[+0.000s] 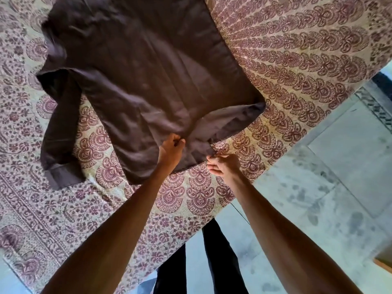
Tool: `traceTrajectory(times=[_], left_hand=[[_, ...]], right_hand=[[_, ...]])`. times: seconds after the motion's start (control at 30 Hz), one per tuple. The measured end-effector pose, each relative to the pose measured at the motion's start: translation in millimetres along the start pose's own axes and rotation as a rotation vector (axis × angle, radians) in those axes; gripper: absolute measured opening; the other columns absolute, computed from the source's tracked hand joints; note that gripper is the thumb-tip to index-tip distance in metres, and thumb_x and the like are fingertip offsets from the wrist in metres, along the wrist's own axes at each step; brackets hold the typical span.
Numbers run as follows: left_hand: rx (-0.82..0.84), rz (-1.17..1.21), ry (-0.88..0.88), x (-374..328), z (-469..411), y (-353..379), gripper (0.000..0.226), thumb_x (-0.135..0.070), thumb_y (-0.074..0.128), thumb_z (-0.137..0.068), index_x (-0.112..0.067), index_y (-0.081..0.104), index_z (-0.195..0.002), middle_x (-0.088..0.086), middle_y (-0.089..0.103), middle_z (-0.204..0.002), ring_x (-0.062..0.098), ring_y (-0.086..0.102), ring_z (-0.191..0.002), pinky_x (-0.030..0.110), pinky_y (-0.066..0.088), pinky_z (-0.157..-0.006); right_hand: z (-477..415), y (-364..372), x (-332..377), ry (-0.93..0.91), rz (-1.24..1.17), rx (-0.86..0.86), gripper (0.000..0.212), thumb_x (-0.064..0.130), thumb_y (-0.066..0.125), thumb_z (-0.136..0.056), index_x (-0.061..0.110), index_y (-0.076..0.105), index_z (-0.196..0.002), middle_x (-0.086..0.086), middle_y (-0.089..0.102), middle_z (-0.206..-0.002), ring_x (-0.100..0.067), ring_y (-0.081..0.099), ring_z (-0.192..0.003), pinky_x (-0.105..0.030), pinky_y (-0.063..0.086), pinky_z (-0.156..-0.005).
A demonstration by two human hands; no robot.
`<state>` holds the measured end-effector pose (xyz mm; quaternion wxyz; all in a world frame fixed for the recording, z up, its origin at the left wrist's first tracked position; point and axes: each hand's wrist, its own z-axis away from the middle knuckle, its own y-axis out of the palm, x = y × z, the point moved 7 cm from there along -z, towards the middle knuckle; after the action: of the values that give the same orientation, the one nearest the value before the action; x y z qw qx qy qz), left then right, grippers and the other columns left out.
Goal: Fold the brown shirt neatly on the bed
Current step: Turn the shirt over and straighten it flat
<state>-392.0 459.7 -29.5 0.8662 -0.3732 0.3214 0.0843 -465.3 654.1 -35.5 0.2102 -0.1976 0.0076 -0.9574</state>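
Two hands pinch the shirt (137,71) at its near hem: left hand (171,148) on the smooth flat panel, right hand (222,164) on a creased fold. It lies spread by the paisley-printed bed's (297,60) near edge.

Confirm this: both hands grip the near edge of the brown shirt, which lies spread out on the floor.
Wrong in one respect. The shirt lies spread out on the bed, not on the floor, which is beside the bed. The head view shows the patterned bedspread under the shirt. The rest stands: the left hand and right hand both grip its near edge.
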Motion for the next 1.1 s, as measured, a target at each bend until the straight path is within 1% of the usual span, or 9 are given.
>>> traceTrajectory(times=[0.1,0.17,0.23,0.33,0.5,0.67,0.8,0.97,1.1], left_hand=[[0.03,0.016,0.039,-2.0,-5.7,0.5,0.02,-0.025,0.062,-0.088,-0.009,0.066,-0.099,0.007,0.07,-0.088,0.022,0.064,-0.083,0.024,0.044,-0.072],[0.036,0.047,0.077,-6.5,-6.4,-0.1,0.018,-0.026,0.064,-0.085,-0.01,0.067,-0.094,0.002,0.067,-0.081,0.018,0.062,-0.076,0.027,0.048,-0.074],[0.033,0.048,0.108,-12.7,-7.1,-2.1,0.014,-0.022,0.065,-0.086,-0.009,0.068,-0.092,0.001,0.066,-0.081,0.011,0.057,-0.073,0.02,0.045,-0.068],[0.006,0.07,0.136,-22.8,-8.1,-8.0,0.009,-0.017,0.065,-0.086,-0.008,0.067,-0.087,-0.003,0.063,-0.076,0.006,0.055,-0.068,0.004,0.037,-0.059],[-0.009,0.085,0.143,-26.8,-7.4,-12.5,0.007,-0.015,0.064,-0.087,-0.012,0.063,-0.081,-0.006,0.059,-0.069,-0.013,0.051,-0.055,0.003,0.036,-0.055],[-0.018,0.081,0.121,-23.7,-6.8,-14.5,0.009,-0.016,0.065,-0.087,-0.008,0.065,-0.083,-0.003,0.061,-0.073,-0.002,0.05,-0.059,0.005,0.036,-0.055],[-0.003,0.09,0.118,-21.5,-8.2,-13.5,0.01,-0.017,0.064,-0.087,-0.008,0.065,-0.084,-0.003,0.061,-0.072,-0.001,0.05,-0.06,0.006,0.036,-0.054],[0.07,0.146,0.117,-18.5,-4.3,-7.1,0.01,-0.022,0.065,-0.087,-0.019,0.06,-0.079,-0.01,0.058,-0.067,-0.003,0.05,-0.058,0.008,0.038,-0.056],[0.096,0.127,0.132,-15.7,1.9,-0.6,0.008,-0.021,0.066,-0.087,-0.015,0.063,-0.082,-0.006,0.059,-0.068,-0.007,0.05,-0.055,0.006,0.036,-0.055]], right_hand=[[1.9,14.6,-5.5,0.092,-0.162,-0.004,0.024,0.002,0.067,-0.086,-0.009,0.067,-0.107,-0.032,0.061,-0.119,-0.043,0.059,-0.114,-0.05,0.046,-0.101],[-4.6,13.4,-3.9,0.045,-0.186,-0.069,0.015,0.01,0.073,-0.083,0.0,0.07,-0.094,-0.026,0.069,-0.107,-0.029,0.071,-0.081,-0.043,0.059,-0.079],[-6.6,10.9,7.4,-0.073,-0.127,-0.154,0.019,0.019,0.076,-0.08,0.008,0.067,-0.092,-0.016,0.073,-0.099,-0.017,0.061,-0.058,-0.03,0.05,-0.053],[-13.2,5.1,18.4,-0.089,-0.051,-0.304,0.028,0.033,0.083,-0.071,0.014,0.066,-0.084,-0.001,0.07,-0.077,-0.013,0.054,-0.055,-0.024,0.044,-0.053],[-29.9,11.2,23.1,0.072,-0.151,-0.289,0.034,0.027,0.09,-0.061,0.014,0.058,-0.063,0.004,0.054,-0.059,-0.009,0.038,-0.045,-0.026,0.038,-0.05],[-27.2,15.7,40.2,-0.021,-0.105,-0.321,0.017,0.019,0.079,-0.074,0.008,0.068,-0.079,0.0,0.065,-0.066,-0.012,0.056,-0.055,-0.021,0.049,-0.048],[-29.3,11.6,47.1,-0.216,0.139,-0.373,0.009,0.019,0.076,-0.074,0.015,0.068,-0.071,-0.005,0.075,-0.082,-0.018,0.068,-0.07,-0.034,0.058,-0.074],[-15.7,-15.1,46.6,-0.48,0.416,-0.482,0.017,0.017,0.076,-0.078,0.007,0.068,-0.091,-0.004,0.075,-0.086,-0.014,0.07,-0.069,-0.021,0.049,-0.061],[-15.6,-21.6,35.2,-0.468,0.547,-0.472,0.02,0.018,0.085,-0.069,0.01,0.072,-0.082,-0.004,0.076,-0.082,-0.014,0.069,-0.063,-0.027,0.056,-0.063]])
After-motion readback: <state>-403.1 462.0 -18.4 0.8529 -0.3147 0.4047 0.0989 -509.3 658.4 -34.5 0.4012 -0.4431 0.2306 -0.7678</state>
